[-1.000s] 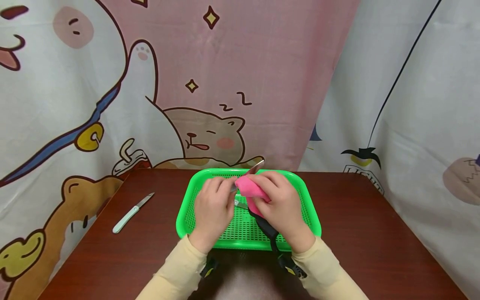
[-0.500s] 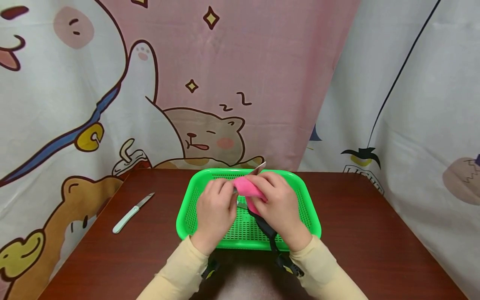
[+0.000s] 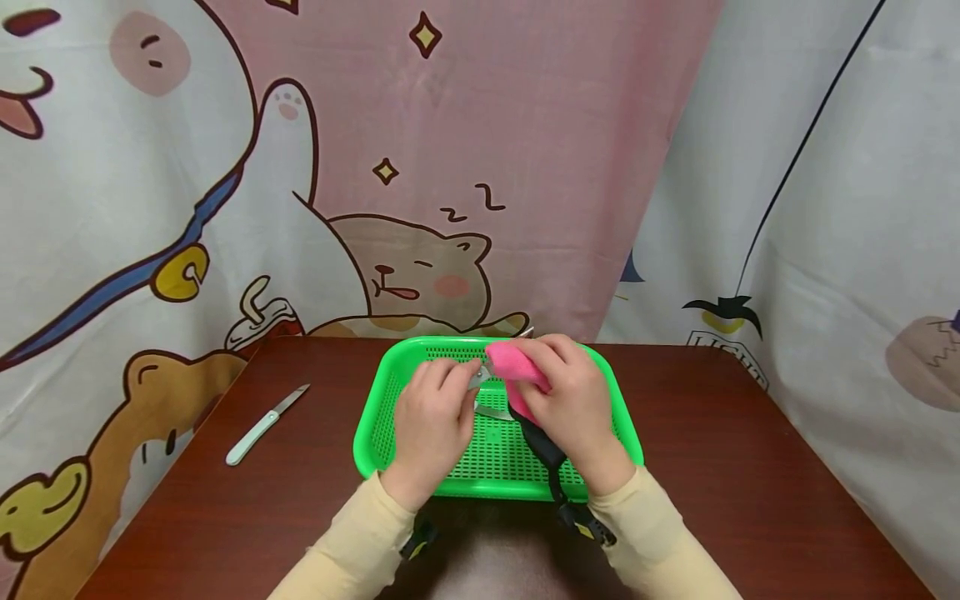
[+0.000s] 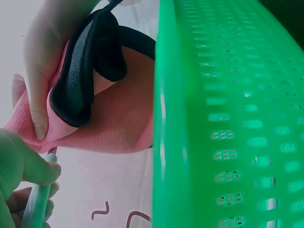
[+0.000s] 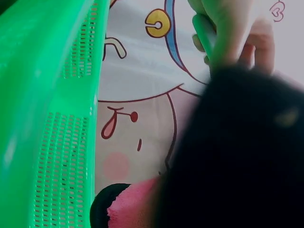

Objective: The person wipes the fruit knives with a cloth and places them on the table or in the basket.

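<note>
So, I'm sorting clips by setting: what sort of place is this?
Probably a makeshift indoor workspace: a brown table with a cartoon-print curtain hung behind it and a green basket on top.

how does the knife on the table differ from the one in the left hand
The loose knife lies on the table; the held knife is raised, gripped by the left hand. The loose knife's blade is fully exposed; the held knife's is partly hidden by the pink cloth. Both have light-coloured handles.

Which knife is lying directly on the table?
The knife left of the basket; the left hand holds a second knife, and a third knife shows partly inside the basket.
</note>
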Tool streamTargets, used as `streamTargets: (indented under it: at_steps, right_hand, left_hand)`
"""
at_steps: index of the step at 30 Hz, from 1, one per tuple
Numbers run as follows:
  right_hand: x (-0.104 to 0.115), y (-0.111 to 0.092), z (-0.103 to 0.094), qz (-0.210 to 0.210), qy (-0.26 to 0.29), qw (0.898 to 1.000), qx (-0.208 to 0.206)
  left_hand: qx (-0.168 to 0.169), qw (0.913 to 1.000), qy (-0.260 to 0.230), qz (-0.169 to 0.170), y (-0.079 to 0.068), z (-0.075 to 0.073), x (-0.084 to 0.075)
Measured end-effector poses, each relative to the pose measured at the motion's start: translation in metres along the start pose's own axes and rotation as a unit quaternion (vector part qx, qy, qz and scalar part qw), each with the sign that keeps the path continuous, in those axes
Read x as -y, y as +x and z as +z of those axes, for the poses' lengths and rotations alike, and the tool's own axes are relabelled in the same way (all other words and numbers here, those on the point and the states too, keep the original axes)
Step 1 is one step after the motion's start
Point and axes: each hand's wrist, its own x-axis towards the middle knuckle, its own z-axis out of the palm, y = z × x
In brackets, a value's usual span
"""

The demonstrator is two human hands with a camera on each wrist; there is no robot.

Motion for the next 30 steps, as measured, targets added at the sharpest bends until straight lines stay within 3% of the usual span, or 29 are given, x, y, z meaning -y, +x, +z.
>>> streamTargets:
  at_steps: [7, 24, 30]
  right_hand:
    - [-0.008, 0.004, -0.008, 0.019, -0.017, 0.999, -0.024]
    - [-0.026, -0.003, -0.036, 0.109, -0.022, 0.994, -0.023]
    - [-0.036, -0.011, -0.052, 0.142, -0.019, 0.989, -0.049]
  left_hand:
    - [0.005, 1.0, -0.002, 0.003, -0.002, -0.001, 0.001]
    - [0.035, 0.9989, -0.029, 0.002, -0.007, -0.003, 0.009]
    - [0.068, 0.9969, -0.04, 0.003, -0.003, -0.006, 0.012]
